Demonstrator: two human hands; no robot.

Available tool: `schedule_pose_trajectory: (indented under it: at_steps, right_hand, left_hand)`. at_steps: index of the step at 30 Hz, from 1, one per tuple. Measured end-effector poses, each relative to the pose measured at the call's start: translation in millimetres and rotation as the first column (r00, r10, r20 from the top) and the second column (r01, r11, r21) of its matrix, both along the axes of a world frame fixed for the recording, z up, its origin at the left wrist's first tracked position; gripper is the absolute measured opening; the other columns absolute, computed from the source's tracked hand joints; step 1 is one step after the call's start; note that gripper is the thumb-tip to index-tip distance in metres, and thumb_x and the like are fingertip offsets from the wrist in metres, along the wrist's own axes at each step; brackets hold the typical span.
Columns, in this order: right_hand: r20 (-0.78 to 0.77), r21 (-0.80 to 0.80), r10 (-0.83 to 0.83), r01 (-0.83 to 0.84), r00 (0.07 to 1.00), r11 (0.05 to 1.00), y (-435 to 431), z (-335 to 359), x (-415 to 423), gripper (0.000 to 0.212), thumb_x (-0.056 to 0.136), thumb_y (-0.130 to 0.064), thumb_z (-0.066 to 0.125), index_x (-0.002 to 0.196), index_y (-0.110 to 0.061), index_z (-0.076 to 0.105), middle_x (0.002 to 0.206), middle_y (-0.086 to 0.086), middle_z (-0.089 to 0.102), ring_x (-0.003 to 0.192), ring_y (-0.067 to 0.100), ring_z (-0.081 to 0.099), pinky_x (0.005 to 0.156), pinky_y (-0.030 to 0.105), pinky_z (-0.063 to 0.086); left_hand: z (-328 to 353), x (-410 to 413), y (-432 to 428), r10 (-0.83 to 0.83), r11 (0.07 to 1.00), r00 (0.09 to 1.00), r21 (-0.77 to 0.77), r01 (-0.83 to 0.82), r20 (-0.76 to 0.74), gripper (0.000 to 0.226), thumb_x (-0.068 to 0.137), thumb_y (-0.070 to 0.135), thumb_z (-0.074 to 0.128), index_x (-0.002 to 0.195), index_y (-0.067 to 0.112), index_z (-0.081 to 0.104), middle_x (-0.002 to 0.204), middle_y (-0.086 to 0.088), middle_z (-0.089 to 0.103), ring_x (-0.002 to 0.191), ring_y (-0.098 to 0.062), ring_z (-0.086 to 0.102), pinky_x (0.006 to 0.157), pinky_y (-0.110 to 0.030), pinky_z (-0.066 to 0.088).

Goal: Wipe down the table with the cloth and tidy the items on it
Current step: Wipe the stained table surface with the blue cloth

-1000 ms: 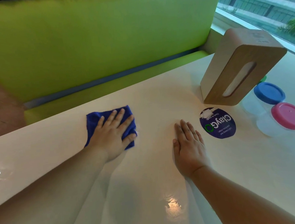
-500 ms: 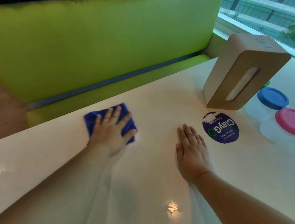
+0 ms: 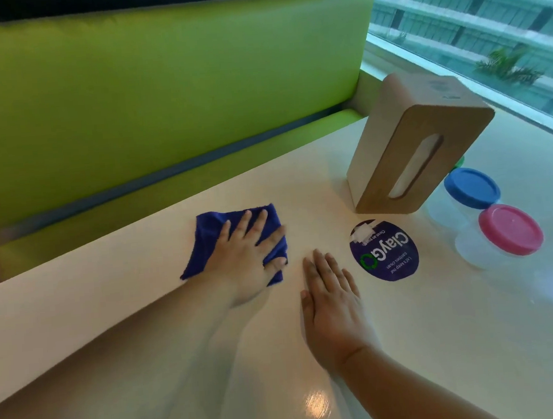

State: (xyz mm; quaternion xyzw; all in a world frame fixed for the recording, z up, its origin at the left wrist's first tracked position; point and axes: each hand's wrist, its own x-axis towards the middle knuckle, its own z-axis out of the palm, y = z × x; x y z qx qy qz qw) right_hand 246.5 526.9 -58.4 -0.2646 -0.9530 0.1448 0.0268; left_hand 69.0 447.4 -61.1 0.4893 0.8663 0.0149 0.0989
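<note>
The right hand [image 3: 334, 310] lies flat on the white table [image 3: 444, 345], fingers straight, holding nothing. Just beyond it to the left, the left hand [image 3: 249, 261] presses the blue cloth [image 3: 209, 237] down with spread fingers. A round purple sticker [image 3: 384, 250] sits beside the right fingertips. Farther right stand a pink-lidded tub [image 3: 510, 229] and a blue-lidded tub [image 3: 472, 188], next to a wooden tissue box [image 3: 406, 152]. A green bench [image 3: 159, 86] lies beyond.

glossy smooth table [image 3: 444, 345], fuzzy blue cloth [image 3: 214, 237], matt wood-look tissue box [image 3: 396, 153], plastic lids.
</note>
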Motion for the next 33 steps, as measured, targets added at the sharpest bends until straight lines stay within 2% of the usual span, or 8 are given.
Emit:
schedule_pose_trajectory:
  at_steps: [2,7,10,13,16,21,26,33]
  right_hand:
    - [-0.007,-0.015,0.005,-0.006,1.000,1.000,-0.3,1.0,-0.5,0.055,0.100,-0.036,0.016,0.152,-0.026,0.001,0.158,-0.008,-0.012,0.140,0.005,-0.022,0.111,0.024,-0.017]
    - [-0.006,-0.024,0.011,-0.011,1.000,1.000,2.0,1.2,-1.2,0.056,0.100,-0.037,0.014,0.152,-0.027,-0.003,0.156,-0.010,-0.017,0.141,0.006,-0.023,0.109,0.024,-0.020]
    - [-0.014,-0.028,0.008,-0.009,1.000,1.000,1.7,-2.5,-1.6,0.056,0.099,-0.037,0.015,0.152,-0.025,0.000,0.154,-0.009,-0.017,0.140,0.007,-0.023,0.112,0.024,-0.021]
    - [-0.065,0.013,-0.007,0.008,0.998,1.000,0.5,-8.9,-3.0,0.056,0.098,-0.035,0.021,0.152,-0.020,0.015,0.158,-0.004,0.002,0.145,0.012,-0.008,0.115,0.030,-0.009]
    - [-0.060,0.003,0.011,-0.011,0.998,1.000,3.1,-10.7,-1.8,0.057,0.097,-0.036,0.021,0.152,-0.020,0.014,0.159,-0.004,0.001,0.145,0.013,-0.009,0.115,0.030,-0.010]
    - [-0.059,-0.033,0.024,-0.026,0.998,0.999,4.0,-4.8,-0.2,0.057,0.098,-0.036,0.021,0.152,-0.021,0.009,0.159,-0.007,-0.006,0.143,0.008,-0.016,0.115,0.028,-0.015]
    - [-0.018,-0.022,0.018,-0.018,1.000,1.000,6.3,-3.4,1.1,0.056,0.100,-0.037,0.018,0.152,-0.024,0.003,0.158,-0.008,-0.011,0.143,0.009,-0.019,0.113,0.027,-0.016]
    - [-0.001,-0.009,-0.002,0.002,1.000,1.000,3.3,0.0,-1.1,0.054,0.101,-0.036,0.018,0.152,-0.024,0.006,0.159,-0.006,-0.006,0.141,0.006,-0.017,0.113,0.026,-0.013]
  left_hand:
    - [-1.2,-28.9,2.2,-0.026,1.000,1.000,0.007,0.026,-0.011,0.071,0.082,0.069,0.005,0.147,0.041,-0.004,0.159,0.007,-0.011,0.146,-0.017,-0.010,0.117,-0.045,-0.003]
    - [-3.5,-64.2,30.2,0.293,0.956,0.956,-0.009,-0.293,-0.010,0.073,0.092,0.062,0.019,0.150,0.024,-0.003,0.159,0.002,-0.009,0.146,-0.024,-0.007,0.117,-0.049,-0.001]
    - [-0.5,-29.4,64.6,0.129,0.992,0.992,-0.013,-0.129,0.012,0.070,0.094,0.059,0.018,0.150,0.025,-0.004,0.159,0.000,-0.013,0.146,-0.024,-0.011,0.117,-0.049,-0.004]
    - [1.8,-4.4,95.4,-0.101,0.995,0.995,0.000,0.101,0.006,0.066,0.095,0.056,0.020,0.150,0.029,-0.004,0.159,0.004,-0.012,0.146,-0.020,-0.011,0.117,-0.047,-0.005]
    - [8.0,-17.8,116.4,-0.195,0.979,0.979,-0.040,0.198,0.061,0.061,0.096,0.054,0.023,0.149,0.036,-0.002,0.158,0.010,-0.010,0.146,-0.015,-0.010,0.116,-0.047,-0.006]
    - [1.6,-62.6,110.5,0.070,0.997,0.997,-0.012,-0.070,0.026,0.062,0.091,0.064,0.021,0.147,0.043,0.003,0.159,0.010,-0.008,0.146,-0.017,-0.006,0.115,-0.052,-0.002]
    - [-3.2,-75.8,61.5,0.395,0.918,0.918,0.012,-0.396,0.029,0.068,0.086,0.073,0.016,0.147,0.044,0.005,0.159,0.011,-0.007,0.146,-0.022,-0.006,0.115,-0.057,-0.001]
    - [1.2,31.9,5.3,0.239,0.969,0.970,0.050,-0.242,0.050,0.066,0.090,0.066,0.010,0.147,0.040,-0.007,0.157,0.009,-0.018,0.145,-0.022,-0.016,0.116,-0.054,-0.007]
